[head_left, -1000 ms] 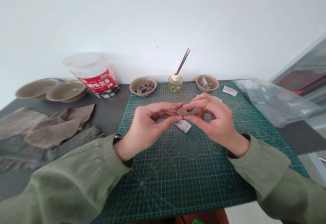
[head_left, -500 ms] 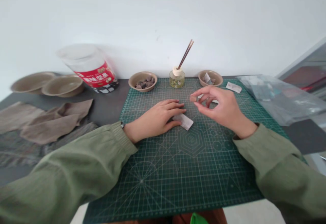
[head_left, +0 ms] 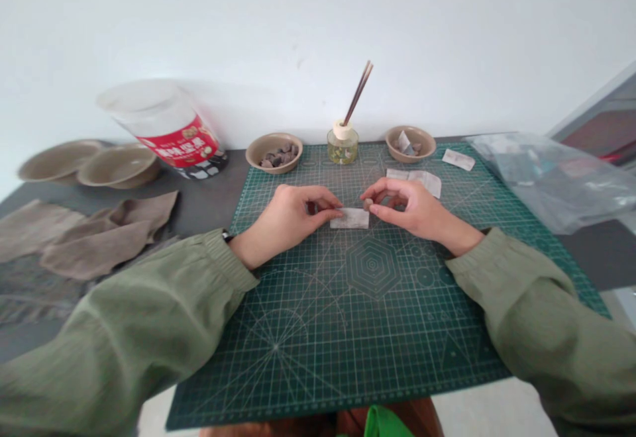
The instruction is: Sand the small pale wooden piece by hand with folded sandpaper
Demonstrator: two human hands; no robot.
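My left hand (head_left: pixel 308 215) is closed in a pinch at the left end of a small whitish paper strip (head_left: pixel 350 218), which lies on the green cutting mat (head_left: pixel 318 331). Between the thumb and fingers of my right hand (head_left: pixel 405 205) is a small brown lump (head_left: pixel 368 204), held at the strip's right end. Behind that hand another pale paper piece (head_left: pixel 430 181) lies partly covered. One more paper strip (head_left: pixel 458 159) rests farther right on the mat.
A bowl of dark lumps (head_left: pixel 256 152), a reed diffuser (head_left: pixel 342 145) and a bowl with paper and lumps (head_left: pixel 390 138) line the back. To the left are a plastic jar (head_left: pixel 173 139), bowls (head_left: pixel 116 169) and brown cloths (head_left: pixel 109 245). A clear plastic bag (head_left: pixel 561 185) lies right.
The paper strip now lies straighter, with my left hand pinching its left end instead of resting flat beside it. My right hand has come down and leftward with the brown lump to the strip.
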